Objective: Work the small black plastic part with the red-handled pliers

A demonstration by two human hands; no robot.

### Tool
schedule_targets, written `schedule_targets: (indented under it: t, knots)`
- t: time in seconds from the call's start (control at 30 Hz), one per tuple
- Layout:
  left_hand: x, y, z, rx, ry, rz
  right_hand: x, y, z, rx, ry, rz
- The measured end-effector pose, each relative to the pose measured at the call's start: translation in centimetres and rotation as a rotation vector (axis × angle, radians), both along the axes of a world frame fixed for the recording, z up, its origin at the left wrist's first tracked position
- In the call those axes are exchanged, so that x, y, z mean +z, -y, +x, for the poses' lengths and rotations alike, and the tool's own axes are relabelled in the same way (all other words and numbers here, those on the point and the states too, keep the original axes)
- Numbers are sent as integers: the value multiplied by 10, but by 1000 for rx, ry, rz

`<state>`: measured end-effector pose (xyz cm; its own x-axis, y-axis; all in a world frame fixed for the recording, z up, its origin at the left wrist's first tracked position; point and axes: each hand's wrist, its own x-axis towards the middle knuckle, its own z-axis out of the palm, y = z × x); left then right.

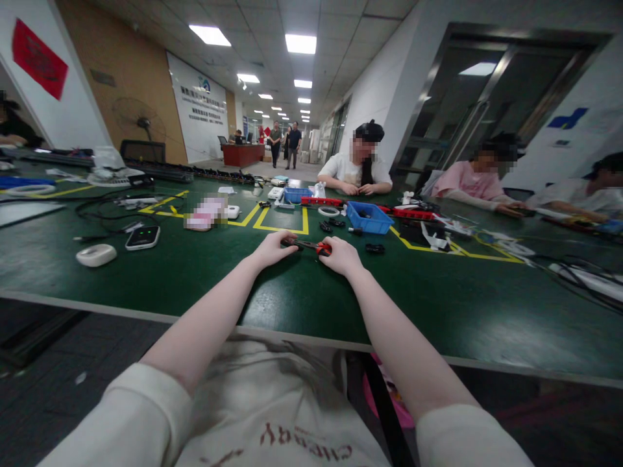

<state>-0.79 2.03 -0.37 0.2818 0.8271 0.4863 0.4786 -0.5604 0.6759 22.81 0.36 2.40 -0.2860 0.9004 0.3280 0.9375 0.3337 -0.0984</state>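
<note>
Over the green table, my right hand [342, 255] is closed around the red-and-black handles of a pair of pliers [321, 248]. The metal jaws of the pliers point left, toward my left hand [275, 250]. In the pinched fingers of my left hand is a small dark piece [289, 243], right by the tip of the jaws. Its kind is too small to make out, and I cannot tell whether the jaws grip it. Just beyond my hands lie small black parts [331, 223] and a blue bin [370, 217].
The green table [204, 285] carries yellow tape outlines [281, 229]. To the left are a white handheld device [143, 238], a white rounded case [96, 255], a pink phone-like item [205, 214] and black cables. A white cable coil [328, 211] lies ahead. Several people sit across the table.
</note>
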Motion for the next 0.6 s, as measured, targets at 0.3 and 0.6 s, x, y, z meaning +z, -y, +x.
schedule_targets:
  t: [0.3, 0.6]
  knots:
    - [-3, -2, 1, -10, 38, -29, 0, 0, 3, 0, -27, -17]
    - [-3, -5, 0, -9, 97, -72, -2, -2, 3, 12, -43, -4]
